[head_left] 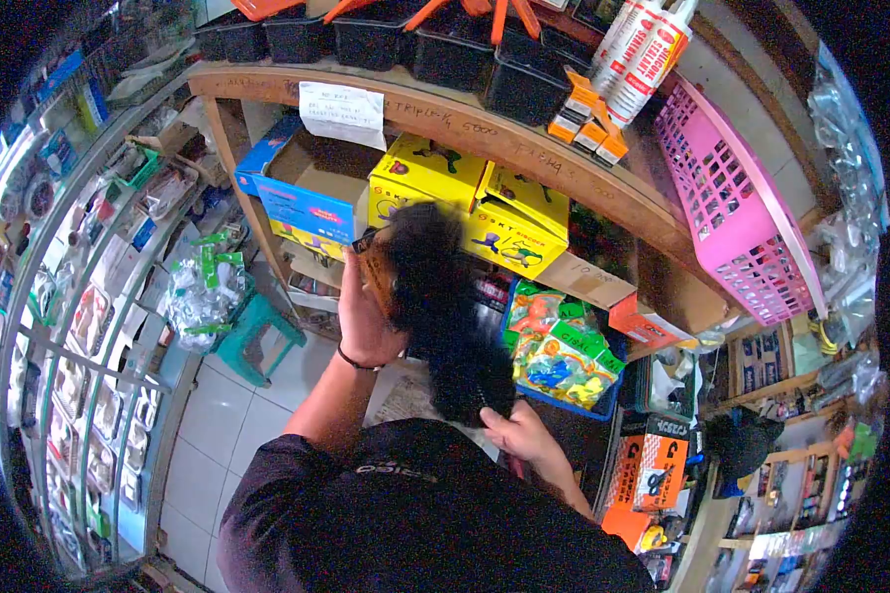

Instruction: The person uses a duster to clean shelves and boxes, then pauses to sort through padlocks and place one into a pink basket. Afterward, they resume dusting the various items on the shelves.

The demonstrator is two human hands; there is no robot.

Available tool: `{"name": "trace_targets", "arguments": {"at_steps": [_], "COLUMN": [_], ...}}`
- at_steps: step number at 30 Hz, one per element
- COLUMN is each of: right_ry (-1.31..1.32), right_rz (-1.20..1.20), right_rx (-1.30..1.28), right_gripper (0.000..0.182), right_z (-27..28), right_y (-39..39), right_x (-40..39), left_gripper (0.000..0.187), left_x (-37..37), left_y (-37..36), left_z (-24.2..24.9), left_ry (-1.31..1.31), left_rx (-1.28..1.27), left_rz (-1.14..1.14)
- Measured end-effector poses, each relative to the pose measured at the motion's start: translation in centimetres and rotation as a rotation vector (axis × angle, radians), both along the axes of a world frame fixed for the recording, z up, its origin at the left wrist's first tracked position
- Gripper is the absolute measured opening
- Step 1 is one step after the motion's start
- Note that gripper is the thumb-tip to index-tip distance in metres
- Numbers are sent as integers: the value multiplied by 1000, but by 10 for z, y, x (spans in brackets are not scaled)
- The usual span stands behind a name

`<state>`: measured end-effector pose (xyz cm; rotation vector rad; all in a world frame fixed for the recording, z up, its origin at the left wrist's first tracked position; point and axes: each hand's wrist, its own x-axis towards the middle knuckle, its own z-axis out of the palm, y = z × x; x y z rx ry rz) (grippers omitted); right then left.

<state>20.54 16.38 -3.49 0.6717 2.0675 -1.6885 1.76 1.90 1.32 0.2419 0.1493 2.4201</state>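
In the head view, a dark, fluffy duster (450,316) reaches across the middle, blurred along its upper part. My right hand (524,433) is closed at its lower end, near my chest; the grip itself is partly hidden. My left hand (368,316) is raised on the other side, wearing a dark wristband. It holds a small orange-brown pack (374,265) with dark markings, partly covered by the duster, whose fluff overlaps the pack in this view.
Ahead is a wooden shelf (445,117) with yellow boxes (517,219) and an open blue box (307,212). A blue tray (603,395) holds bagged colourful parts. A pink basket (732,198) stands right; a green stool (267,341) and wire-fronted racks (99,366) are left.
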Motion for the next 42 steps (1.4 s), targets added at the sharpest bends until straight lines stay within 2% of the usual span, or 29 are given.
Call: {"name": "trace_targets", "arguments": {"at_steps": [2,4,5,7,8,9,11,12,13,15,16,17,19,20,21,23,24,27,29,30,31,33,35,36,37,39,40,41,42], "right_ry": [15,35,19,-16,-47,-49,15,109,111,8,18,15,57,89,90,31,-2,108,219,95,-27,-148,222,306,309,-24,67,62,89], "right_rz": [66,129,62,-67,-94,-94,160,257,254,56,-33,-33,153,306,304,135,141,259,310,234,160,132,208,305,303,144,20,21,104], "right_rx": [30,60,-4,-135,-167,-172,43,63,62,-3,-155,-157,5,72,72,-56,-5,90,180,99,19,45,156,221,219,124,-13,-17,72], "right_gripper": [38,37,35,32,32,32,31,30,30,31,31,31,32,33,33,36,38,39,40,40,41,44,41,41,41,41,41,41,40], "right_z": [0,-1,-3,-6,-1,9,29,32,25,-2,-9,-13,14,32,29,6,-7,-5,4,-7,-13,-13,-19,16,14,-3,-17,-20,-19], "right_y": [-6,-8,-7,-5,-3,-6,-15,-15,-12,-4,-1,0,-10,-11,-10,-6,-3,-4,-5,-3,-1,2,-3,-9,-7,-1,-1,0,0], "right_x": [-1,-1,0,1,-1,-4,-9,-10,-9,-6,-6,-3,-9,-13,-12,-7,-10,-6,-7,-8,-8,-7,-4,-11,-11,-6,-5,-4,-5], "left_gripper": [51,59,62,62,64,58,56,58,61,63,63,62,63,64,67,68,70,63,60,61,60,61,61,62,59,58,55,53,53], "left_x": [-3,-15,-12,-9,-1,-4,-12,-22,-13,-11,-4,-4,-6,-22,-9,-10,-1,-9,-16,-14,-8,-4,-13,-21,-12,-8,-3,-22,-12], "left_y": [2,-1,-3,-7,0,-4,3,0,-6,-6,0,-4,1,-1,-7,-4,3,3,0,2,-3,7,10,2,-3,-1,4,-4,2], "left_z": [-2,-13,-17,-8,1,-8,-31,-29,-28,-23,-4,-7,-22,-42,-19,-21,1,-17,-23,-20,-16,-1,-30,-42,-19,-14,0,-49,-28], "left_ry": [-192,437,251,268,-14,107,134,383,324,354,15,155,85,358,294,309,16,141,364,341,264,-140,35,294,350,239,-149,20,-27], "left_rx": [-10,-264,-319,1,-73,-39,16,74,-198,88,-56,-66,-31,-62,-167,88,-87,45,-468,-73,27,-33,-15,-170,-347,6,-108,-234,-167], "left_rz": [84,5,-49,-75,103,20,112,-180,-52,-118,110,77,125,-125,-39,-117,154,55,-24,-99,-96,78,114,-82,-38,-117,110,151,141]}}
